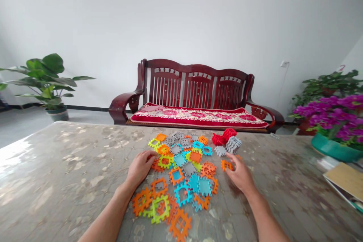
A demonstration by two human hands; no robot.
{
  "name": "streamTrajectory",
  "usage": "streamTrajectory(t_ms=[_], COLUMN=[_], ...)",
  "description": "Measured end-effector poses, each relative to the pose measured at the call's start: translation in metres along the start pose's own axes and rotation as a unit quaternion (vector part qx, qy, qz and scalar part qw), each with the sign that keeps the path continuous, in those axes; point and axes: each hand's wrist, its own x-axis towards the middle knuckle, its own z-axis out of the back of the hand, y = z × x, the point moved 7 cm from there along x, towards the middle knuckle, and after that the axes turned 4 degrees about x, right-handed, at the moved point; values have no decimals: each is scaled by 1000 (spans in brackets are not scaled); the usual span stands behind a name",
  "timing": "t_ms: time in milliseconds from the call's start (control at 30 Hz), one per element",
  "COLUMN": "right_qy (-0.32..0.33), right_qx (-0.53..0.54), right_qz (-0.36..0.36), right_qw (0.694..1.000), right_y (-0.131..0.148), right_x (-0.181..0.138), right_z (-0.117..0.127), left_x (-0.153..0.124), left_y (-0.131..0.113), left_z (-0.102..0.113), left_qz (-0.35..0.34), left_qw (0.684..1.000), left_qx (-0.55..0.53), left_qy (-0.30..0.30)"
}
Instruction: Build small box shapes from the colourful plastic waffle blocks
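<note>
One orange tile [180,225] fronts the heap of tiles [189,169]. Left to right: one pot [57,114] holding a plant [49,81]; left hand [140,165] at the heap's edge — grip unclear; right hand [239,172], thumb and forefinger apart beside another tile [226,165]; one teal bowl [330,148] with purple flowers [334,115].

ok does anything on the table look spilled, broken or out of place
Nothing looks spilled or broken. One small grey object lies near the far edge of the table, right of the colourful toothed pieces, oddly apart; I can't tell what it is.
</note>
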Motion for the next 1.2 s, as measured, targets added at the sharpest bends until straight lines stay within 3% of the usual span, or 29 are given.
streamTrajectory(t_ms=[133,300,567,967,1200], right_qy=[-9,-17,-30,-157,-140], right_qx=[-179,-266,-227,-159,-153], right_qz=[-18,-48,-52,-75,-108], right_qw=[984,963,972,972,972], right_y=[14,15,11,-19,-36], right_x=[-8,-12,-9,5,17], right_z=[1,-3,-1,41,37], left_x=[0,0,3,1,1], left_y=[0,1,8,4,3], left_z=[0,-2,-7,-5,-2], left_qz=[-2,-6,-14,-11,-10], left_qw=[1000,1000,1000,1000,1000], left_qx=[1,-2,0,3,4], left_qy=[2,6,16,13,11])
